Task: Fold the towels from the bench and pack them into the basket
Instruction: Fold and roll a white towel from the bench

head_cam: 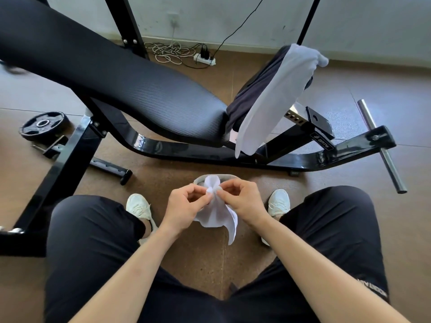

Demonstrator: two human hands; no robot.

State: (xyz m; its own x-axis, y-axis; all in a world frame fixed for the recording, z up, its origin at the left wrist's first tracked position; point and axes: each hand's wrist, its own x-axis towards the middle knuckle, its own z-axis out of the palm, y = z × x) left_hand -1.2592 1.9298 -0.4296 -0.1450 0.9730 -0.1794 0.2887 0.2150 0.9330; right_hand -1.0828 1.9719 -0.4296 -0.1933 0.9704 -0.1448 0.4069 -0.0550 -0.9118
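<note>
Two hands meet on one small white cloth towel (215, 215), which hangs in the air between our knees. The left hand (186, 206) and the right hand (240, 199) each pinch it between thumb and fingertips at the same bunched spot, with the other fingers curled. Below the pinch the towel falls in loose folds and one corner trails down towards us.

We judge it very light and completely limp. It will not hold a crease unless we flatten it, and a single bunched pinch only lets it sag. It looks dry and not slippery, and nothing about it is fragile. The better hold would be two adjacent corners, one in each hand, spread apart so an edge pulls straight before folding.

Just beyond and beneath the hands shows the pale grey rounded rim of the basket (229, 176). It is mostly hidden, so we cannot tell what lies inside.

Well beyond the hands and to their right, a larger white towel (277, 99) drapes over the end of the black padded worktop (140, 89), lying on a dark grey cloth (251, 96). Both look equally soft. The hanging lower corners would be the easiest places to grip them.
</note>
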